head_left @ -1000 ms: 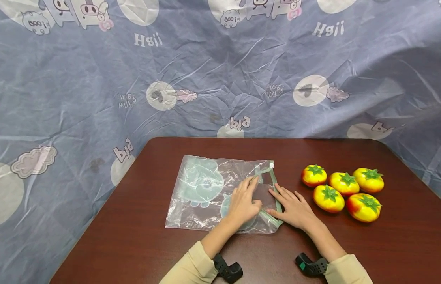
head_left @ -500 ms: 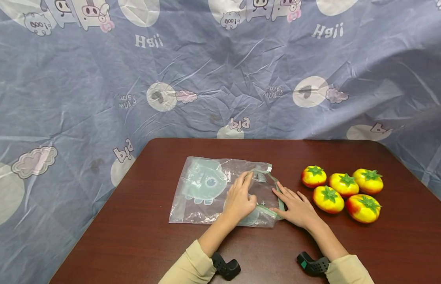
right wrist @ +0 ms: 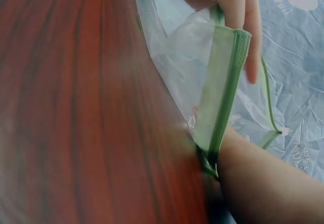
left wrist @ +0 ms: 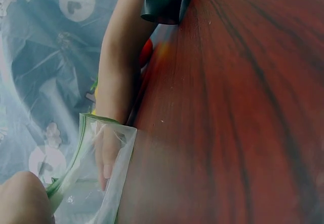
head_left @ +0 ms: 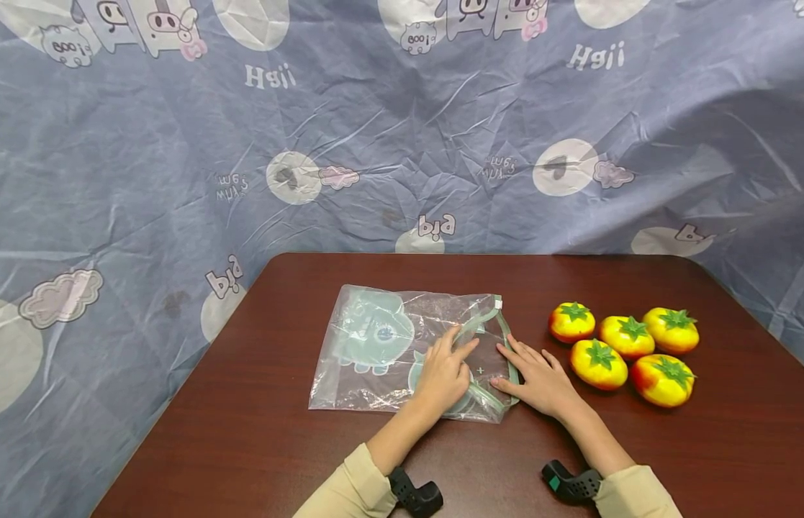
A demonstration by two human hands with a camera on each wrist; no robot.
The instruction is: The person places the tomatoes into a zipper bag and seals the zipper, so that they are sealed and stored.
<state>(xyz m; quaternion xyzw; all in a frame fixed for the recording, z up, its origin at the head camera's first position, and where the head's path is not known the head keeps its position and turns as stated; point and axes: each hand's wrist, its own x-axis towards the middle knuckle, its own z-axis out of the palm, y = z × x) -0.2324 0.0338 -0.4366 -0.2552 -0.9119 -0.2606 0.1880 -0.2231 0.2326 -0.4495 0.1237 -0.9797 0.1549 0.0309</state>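
A clear plastic zip bag (head_left: 434, 309) with pale green animal prints lies flat, its green-edged mouth to the right. The mouth stands parted, and its raised green zip edge (right wrist: 225, 92) shows close up in the right wrist view. At the upper layer of the mouth is my left hand (head_left: 443, 374), fingers extended against the edge, index finger pointing right over the opening. My right hand (head_left: 534, 374) rests with spread, straight fingers on the lower layer at the mouth. Through the clear plastic, its fingertips (left wrist: 107, 171) show in the left wrist view.
Several yellow-red toy fruits with green leafy tops, one a front persimmon-like fruit (head_left: 663, 381), stand right of my right hand. The brown wooden table (head_left: 246, 446) reaches back to a blue printed cloth (head_left: 376, 108). Each wrist wears a black device (head_left: 570, 482).
The bag's closed end has shifted slightly right. My left hand drew back left, then returned a little right, its index finger now spread from the others. My right hand stays almost in place.
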